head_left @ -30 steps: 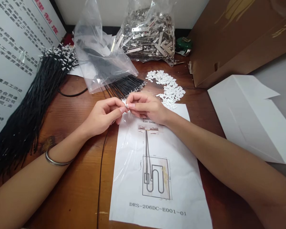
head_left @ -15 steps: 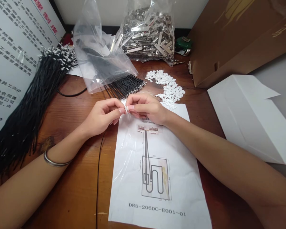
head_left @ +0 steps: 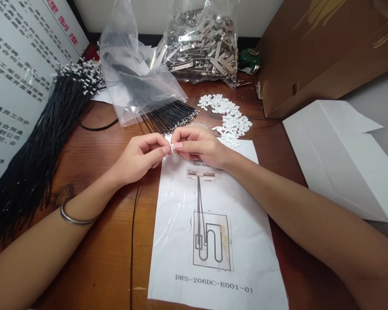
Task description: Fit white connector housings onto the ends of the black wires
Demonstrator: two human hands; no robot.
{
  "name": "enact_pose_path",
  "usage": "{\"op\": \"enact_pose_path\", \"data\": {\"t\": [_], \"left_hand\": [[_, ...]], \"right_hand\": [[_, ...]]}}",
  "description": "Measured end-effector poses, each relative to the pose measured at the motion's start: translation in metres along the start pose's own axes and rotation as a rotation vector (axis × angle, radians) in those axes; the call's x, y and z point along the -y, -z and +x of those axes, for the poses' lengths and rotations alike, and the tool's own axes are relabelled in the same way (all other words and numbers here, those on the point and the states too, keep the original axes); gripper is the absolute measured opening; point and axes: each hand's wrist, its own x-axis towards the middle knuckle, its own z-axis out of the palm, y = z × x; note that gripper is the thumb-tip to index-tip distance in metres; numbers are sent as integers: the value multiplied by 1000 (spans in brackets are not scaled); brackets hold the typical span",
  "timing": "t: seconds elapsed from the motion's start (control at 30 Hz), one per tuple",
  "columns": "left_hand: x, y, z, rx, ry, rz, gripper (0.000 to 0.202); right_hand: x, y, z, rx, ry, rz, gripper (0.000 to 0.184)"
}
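My left hand point(head_left: 145, 157) is closed, thumb and forefinger pinching the end of a thin black wire point(head_left: 133, 232) that trails down the table to the near edge. Fingertip to fingertip with it, my right hand point(head_left: 198, 147) pinches a small white plastic connector housing point(head_left: 172, 148). The housing sits right at the wire's end; how far the wire goes into it is hidden by the fingers. Just beyond my hands lie black wires with metal terminals point(head_left: 171, 118), partly inside a clear plastic bag point(head_left: 116, 64). Loose white housings point(head_left: 231, 118) are heaped to their right.
A printed drawing sheet point(head_left: 174, 224) lies under my right forearm. At left, a bundle of black wires with white ends point(head_left: 42, 137) leans by a printed board point(head_left: 16, 77). Behind stand a bag of metal strips point(head_left: 200, 47) and green tape point(head_left: 249, 60); at right, a brown carton point(head_left: 310, 56).
Almost nothing differs. Both hands keep their pinch at the same spot, and the whole view has shifted very slightly.
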Motion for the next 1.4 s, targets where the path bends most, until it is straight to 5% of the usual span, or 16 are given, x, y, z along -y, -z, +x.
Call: {"op": "enact_pose_path", "data": {"t": [1.03,1.4], "left_hand": [[-3,-2,0,-16,28,90,9],[-3,-1,0,-16,22,141,11]], "right_hand": [[4,1,0,44,-26,11,10],[-1,-6,-1,-37,43,-115,11]]}}
